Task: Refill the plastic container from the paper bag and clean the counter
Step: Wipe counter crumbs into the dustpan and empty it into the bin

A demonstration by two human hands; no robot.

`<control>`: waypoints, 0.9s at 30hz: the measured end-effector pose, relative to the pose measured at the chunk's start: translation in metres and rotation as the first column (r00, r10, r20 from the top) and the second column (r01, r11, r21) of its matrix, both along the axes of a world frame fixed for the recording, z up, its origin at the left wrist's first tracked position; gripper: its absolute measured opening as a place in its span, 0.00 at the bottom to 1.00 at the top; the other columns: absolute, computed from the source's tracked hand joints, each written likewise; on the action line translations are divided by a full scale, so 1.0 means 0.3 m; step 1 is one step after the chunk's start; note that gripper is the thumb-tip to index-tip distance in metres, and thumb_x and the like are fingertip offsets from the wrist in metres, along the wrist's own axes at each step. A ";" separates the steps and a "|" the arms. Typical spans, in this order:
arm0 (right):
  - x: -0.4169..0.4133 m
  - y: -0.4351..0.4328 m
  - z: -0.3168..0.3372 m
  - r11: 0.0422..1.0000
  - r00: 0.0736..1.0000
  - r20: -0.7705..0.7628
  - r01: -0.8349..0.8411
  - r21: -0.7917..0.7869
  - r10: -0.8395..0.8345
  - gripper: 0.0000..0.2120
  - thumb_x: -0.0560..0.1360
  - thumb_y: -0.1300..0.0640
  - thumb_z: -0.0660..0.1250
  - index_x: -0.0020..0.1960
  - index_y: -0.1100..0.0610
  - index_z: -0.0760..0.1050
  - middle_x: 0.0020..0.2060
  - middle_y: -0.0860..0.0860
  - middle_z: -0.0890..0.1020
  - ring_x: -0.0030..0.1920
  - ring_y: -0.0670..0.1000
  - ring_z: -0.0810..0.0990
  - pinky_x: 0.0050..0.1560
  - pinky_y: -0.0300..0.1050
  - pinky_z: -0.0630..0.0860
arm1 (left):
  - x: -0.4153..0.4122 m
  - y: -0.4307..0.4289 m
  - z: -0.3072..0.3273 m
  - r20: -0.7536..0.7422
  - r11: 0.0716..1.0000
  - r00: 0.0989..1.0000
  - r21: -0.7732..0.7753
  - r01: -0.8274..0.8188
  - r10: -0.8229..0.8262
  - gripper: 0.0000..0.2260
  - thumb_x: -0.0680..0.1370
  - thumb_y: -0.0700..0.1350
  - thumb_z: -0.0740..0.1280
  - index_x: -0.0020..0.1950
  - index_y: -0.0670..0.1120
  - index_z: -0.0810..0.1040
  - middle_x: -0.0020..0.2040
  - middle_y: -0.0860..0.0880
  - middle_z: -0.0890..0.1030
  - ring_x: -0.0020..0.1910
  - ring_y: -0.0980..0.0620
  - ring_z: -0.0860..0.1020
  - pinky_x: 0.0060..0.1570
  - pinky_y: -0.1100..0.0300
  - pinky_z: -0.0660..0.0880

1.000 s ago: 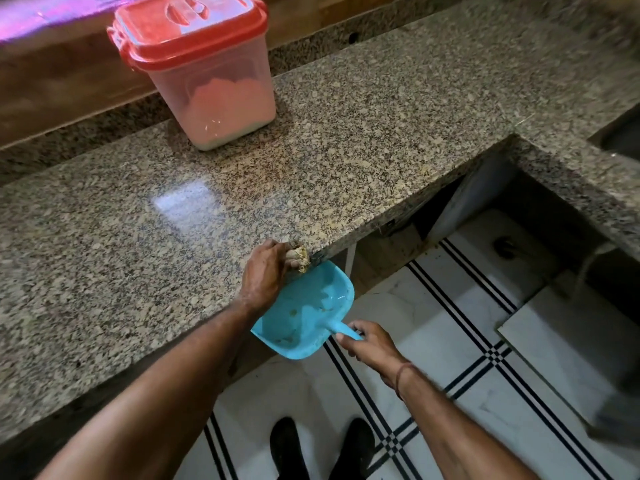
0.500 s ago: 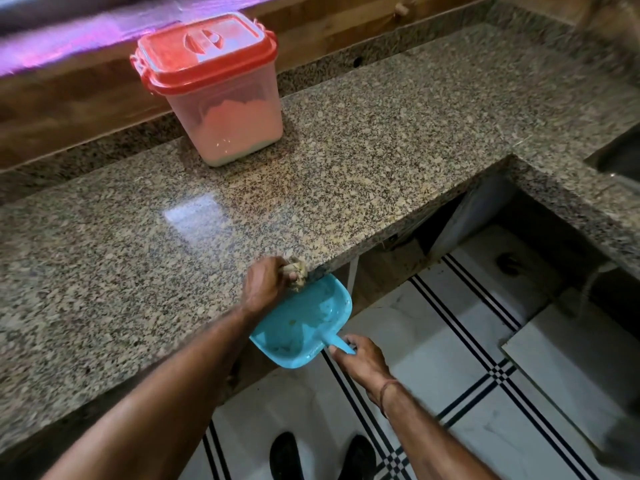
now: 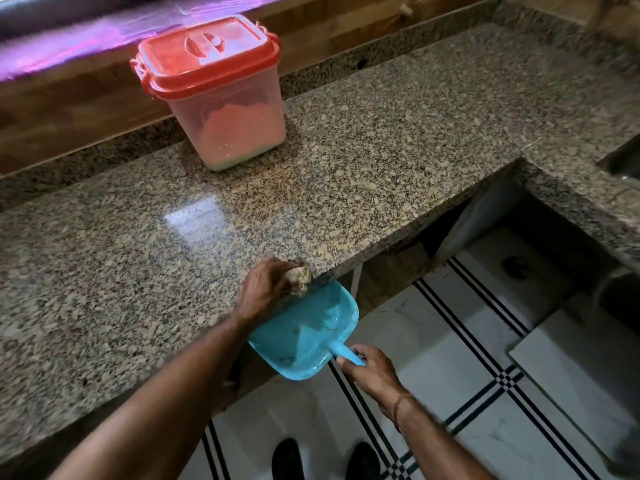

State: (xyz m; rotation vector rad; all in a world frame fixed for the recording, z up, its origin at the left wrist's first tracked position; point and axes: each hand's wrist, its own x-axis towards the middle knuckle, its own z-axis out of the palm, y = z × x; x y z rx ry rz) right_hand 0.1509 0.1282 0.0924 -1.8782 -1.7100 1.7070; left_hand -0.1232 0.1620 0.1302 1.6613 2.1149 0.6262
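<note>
A clear plastic container (image 3: 235, 129) with a red lid stands closed at the back of the granite counter (image 3: 346, 174), partly filled with pale powder. My left hand (image 3: 265, 291) grips a crumpled beige cloth (image 3: 300, 276) at the counter's front edge. Just below that edge my right hand (image 3: 369, 370) holds the handle of a blue dustpan (image 3: 308, 332), whose mouth sits against the edge under the cloth. A few crumbs lie in the dustpan. No paper bag is in view.
The counter turns a corner at the right, where a sink edge (image 3: 620, 161) shows. Below is an open space under the counter and a white tiled floor (image 3: 467, 375) with black lines. My dark shoes (image 3: 287, 459) stand near the counter's base.
The view has tilted so the container sits lower in frame. The cloth and dustpan stay at the counter's front edge, with the hands nearly unmoved.
</note>
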 end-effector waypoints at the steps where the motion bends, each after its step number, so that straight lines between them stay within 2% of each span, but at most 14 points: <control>1: 0.005 0.001 -0.009 1.000 1.000 0.003 -0.004 0.001 0.004 0.20 0.59 0.32 0.66 0.44 0.42 0.78 0.37 0.47 0.84 0.43 0.52 0.84 0.51 0.55 0.81 | 0.004 -0.007 -0.008 -0.014 0.999 0.999 0.014 0.041 -0.041 0.13 0.80 0.51 0.69 0.62 0.48 0.82 0.52 0.51 0.79 0.47 0.53 0.77 0.42 0.62 0.77; 2: 0.010 0.001 -0.014 1.000 1.000 0.003 -0.012 0.001 0.012 0.19 0.60 0.32 0.66 0.44 0.42 0.78 0.37 0.47 0.84 0.43 0.53 0.84 0.52 0.55 0.81 | 0.006 -0.013 -0.012 -0.035 0.997 0.997 0.023 0.071 -0.071 0.14 0.80 0.51 0.69 0.63 0.47 0.82 0.51 0.51 0.79 0.46 0.54 0.78 0.41 0.68 0.73; 4: 0.020 -0.002 -0.017 1.000 1.000 0.009 -0.024 -0.002 0.024 0.18 0.60 0.33 0.67 0.43 0.43 0.78 0.36 0.47 0.84 0.43 0.53 0.85 0.53 0.56 0.82 | 0.015 -0.022 -0.010 -0.051 0.995 0.994 0.030 0.097 -0.096 0.13 0.80 0.48 0.70 0.62 0.44 0.82 0.50 0.51 0.79 0.45 0.56 0.78 0.41 0.71 0.72; 6: 0.029 -0.009 -0.017 1.000 1.000 0.011 -0.027 -0.005 0.027 0.18 0.60 0.33 0.67 0.43 0.43 0.78 0.37 0.48 0.84 0.43 0.53 0.85 0.53 0.57 0.82 | 0.020 -0.023 -0.008 -0.070 0.995 0.992 -0.007 0.102 -0.102 0.10 0.81 0.45 0.69 0.59 0.42 0.80 0.50 0.51 0.79 0.43 0.58 0.79 0.46 0.66 0.78; 8: 0.033 -0.013 -0.010 1.000 1.000 0.004 -0.029 -0.002 0.029 0.18 0.61 0.33 0.67 0.43 0.43 0.77 0.38 0.48 0.84 0.44 0.53 0.85 0.54 0.57 0.82 | 0.023 -0.025 -0.005 -0.111 0.995 0.990 -0.062 0.083 -0.089 0.07 0.81 0.45 0.68 0.56 0.42 0.77 0.49 0.51 0.78 0.43 0.58 0.78 0.49 0.61 0.80; 10: 0.036 -0.018 -0.004 1.000 1.000 -0.006 -0.026 0.001 0.026 0.17 0.60 0.32 0.66 0.43 0.42 0.77 0.37 0.48 0.84 0.43 0.53 0.84 0.53 0.56 0.81 | 0.029 -0.028 -0.002 -0.145 0.996 0.989 -0.084 0.029 -0.041 0.06 0.82 0.45 0.67 0.53 0.42 0.76 0.47 0.51 0.77 0.41 0.57 0.76 0.47 0.62 0.78; 13: 0.035 -0.027 0.013 1.000 0.999 -0.038 -0.009 0.001 0.009 0.16 0.61 0.33 0.66 0.40 0.42 0.77 0.33 0.45 0.81 0.38 0.48 0.80 0.46 0.50 0.78 | 0.044 -0.046 0.004 -0.150 0.992 0.983 -0.050 -0.115 0.106 0.05 0.84 0.42 0.62 0.49 0.47 0.75 0.40 0.59 0.74 0.35 0.65 0.72 0.36 0.73 0.67; 15: 0.034 -0.036 0.021 1.000 0.999 -0.045 0.009 0.006 -0.008 0.16 0.63 0.35 0.67 0.41 0.46 0.77 0.33 0.45 0.80 0.38 0.48 0.79 0.43 0.48 0.76 | 0.064 -0.073 0.015 -0.111 0.986 0.980 -0.019 -0.167 0.164 0.06 0.84 0.40 0.61 0.51 0.47 0.76 0.40 0.61 0.75 0.35 0.66 0.75 0.39 0.70 0.67; 18: 0.033 -0.042 0.017 1.000 0.999 -0.030 0.014 0.009 -0.014 0.15 0.68 0.38 0.69 0.42 0.49 0.77 0.34 0.46 0.81 0.39 0.48 0.80 0.43 0.48 0.76 | 0.130 -0.137 0.018 -0.168 0.999 0.985 0.010 -0.039 0.040 0.06 0.80 0.41 0.67 0.56 0.44 0.78 0.50 0.51 0.77 0.46 0.56 0.73 0.48 0.61 0.69; 20: 0.033 -0.042 0.014 1.000 1.000 -0.029 0.013 0.008 -0.012 0.12 0.71 0.41 0.70 0.41 0.49 0.77 0.33 0.45 0.80 0.38 0.47 0.79 0.43 0.47 0.75 | 0.188 -0.179 0.019 -0.180 1.000 0.984 -0.014 0.008 -0.011 0.08 0.78 0.44 0.68 0.57 0.45 0.77 0.52 0.48 0.76 0.48 0.54 0.70 0.48 0.60 0.67; 22: 0.034 -0.041 0.013 1.000 0.999 -0.031 0.005 0.003 -0.005 0.10 0.72 0.43 0.71 0.41 0.49 0.78 0.34 0.45 0.80 0.38 0.47 0.78 0.43 0.46 0.75 | 0.208 -0.190 0.027 -0.201 0.999 0.979 0.027 0.018 -0.012 0.09 0.78 0.45 0.64 0.56 0.45 0.76 0.50 0.48 0.74 0.46 0.53 0.70 0.45 0.60 0.65; 25: 0.044 -0.037 0.001 1.000 0.999 -0.035 0.005 -0.003 -0.005 0.10 0.72 0.42 0.71 0.43 0.49 0.79 0.35 0.44 0.81 0.39 0.47 0.79 0.44 0.48 0.77 | 0.143 -0.157 0.056 -0.144 0.985 0.982 0.142 -0.103 0.124 0.06 0.79 0.40 0.65 0.55 0.43 0.75 0.49 0.46 0.75 0.45 0.49 0.72 0.39 0.60 0.68; 27: 0.049 -0.039 -0.008 1.000 0.999 -0.052 0.004 -0.007 -0.004 0.12 0.71 0.41 0.71 0.43 0.49 0.79 0.36 0.45 0.81 0.39 0.47 0.79 0.44 0.48 0.78 | 0.076 -0.138 0.067 -0.091 0.955 0.960 0.161 -0.249 0.265 0.07 0.80 0.43 0.62 0.55 0.43 0.75 0.49 0.46 0.75 0.46 0.47 0.75 0.37 0.57 0.74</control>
